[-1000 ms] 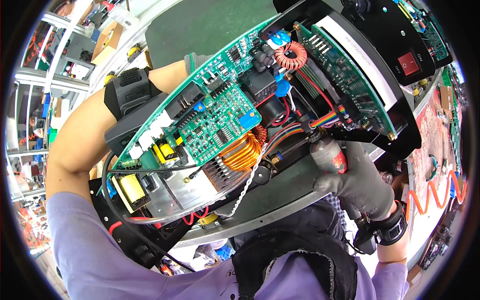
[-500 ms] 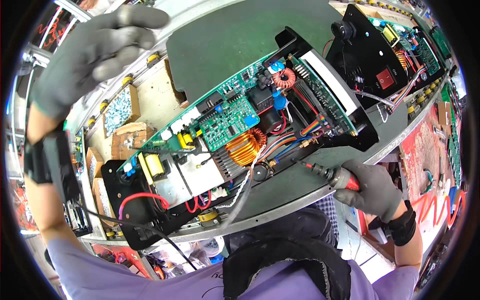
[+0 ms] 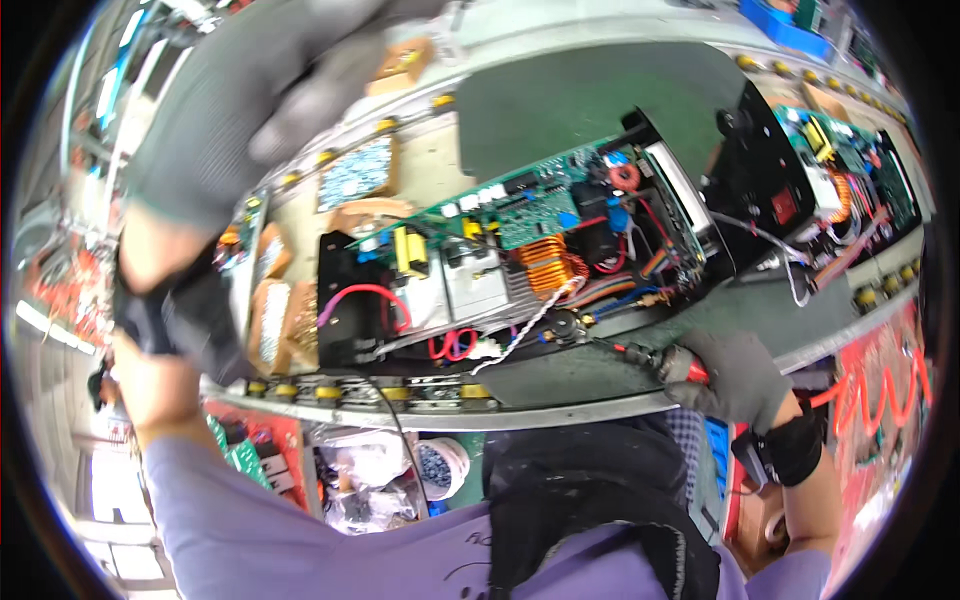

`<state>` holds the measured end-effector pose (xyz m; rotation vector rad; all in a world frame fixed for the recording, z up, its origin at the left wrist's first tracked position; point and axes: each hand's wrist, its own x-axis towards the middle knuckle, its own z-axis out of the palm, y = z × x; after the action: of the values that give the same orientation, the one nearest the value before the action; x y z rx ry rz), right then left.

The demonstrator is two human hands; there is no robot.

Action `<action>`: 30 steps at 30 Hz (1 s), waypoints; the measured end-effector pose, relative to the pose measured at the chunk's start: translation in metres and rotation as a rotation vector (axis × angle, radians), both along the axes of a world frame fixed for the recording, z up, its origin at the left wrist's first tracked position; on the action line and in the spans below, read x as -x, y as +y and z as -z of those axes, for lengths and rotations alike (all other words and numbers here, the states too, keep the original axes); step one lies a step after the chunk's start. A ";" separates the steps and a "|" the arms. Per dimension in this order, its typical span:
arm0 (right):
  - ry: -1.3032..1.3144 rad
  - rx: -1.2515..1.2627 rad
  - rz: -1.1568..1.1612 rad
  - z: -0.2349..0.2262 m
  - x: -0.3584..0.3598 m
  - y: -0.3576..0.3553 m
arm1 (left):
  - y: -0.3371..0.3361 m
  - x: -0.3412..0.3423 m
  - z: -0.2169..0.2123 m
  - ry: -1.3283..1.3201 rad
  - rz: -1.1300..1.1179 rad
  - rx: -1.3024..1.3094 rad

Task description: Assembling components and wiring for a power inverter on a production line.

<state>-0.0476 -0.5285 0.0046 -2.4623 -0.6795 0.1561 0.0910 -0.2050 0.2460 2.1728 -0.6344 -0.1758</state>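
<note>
My gloved right hand (image 3: pixel 735 375) is closed around a red-and-black screwdriver (image 3: pixel 645 357). Its thin bit points left, toward the front edge of an opened electronic unit (image 3: pixel 480 285). The unit has a black metal case, green circuit boards, a copper coil (image 3: pixel 547 264), silver heat sinks and coloured wires. A small round black part (image 3: pixel 565 323) sits close to the bit; whether they touch I cannot tell. High at the upper left, away from the unit, my gloved left hand (image 3: pixel 270 90) is blurred, with its fingertips partly cut off by the picture's edge.
A second opened unit (image 3: pixel 850 180) with a black panel stands to the right. Behind lies a green mat (image 3: pixel 590 85). Small-part boxes (image 3: pixel 357 175) stand at left, among yellow rollers. A white bucket (image 3: pixel 442 468) is below the metal rail; a red coiled hose (image 3: pixel 880 390) hangs at right.
The view has shifted, so the units appear farther right. My left hand has moved up and right in the picture. My right hand still holds the screwdriver, its bit closer to the round black part.
</note>
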 end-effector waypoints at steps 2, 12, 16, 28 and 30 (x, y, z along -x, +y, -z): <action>0.008 0.046 0.045 -0.004 0.003 0.012 | -0.044 0.000 -0.050 0.276 0.027 -0.091; 0.269 -0.202 0.025 -0.008 0.026 0.075 | -0.034 0.088 0.026 0.421 -0.035 0.143; 0.345 -0.416 0.207 -0.017 0.062 0.048 | -0.033 0.110 0.114 1.007 -0.012 0.286; 0.225 -0.482 0.649 -0.022 0.132 0.014 | -0.117 0.115 0.227 1.301 0.033 0.805; 0.269 -0.503 0.692 -0.024 0.131 0.012 | -0.123 0.112 0.223 1.286 0.032 0.792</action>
<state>-0.1785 -0.5162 0.0285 -1.9966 0.2432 0.0355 -0.0209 -0.3278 0.0229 0.9453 0.0521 -1.0265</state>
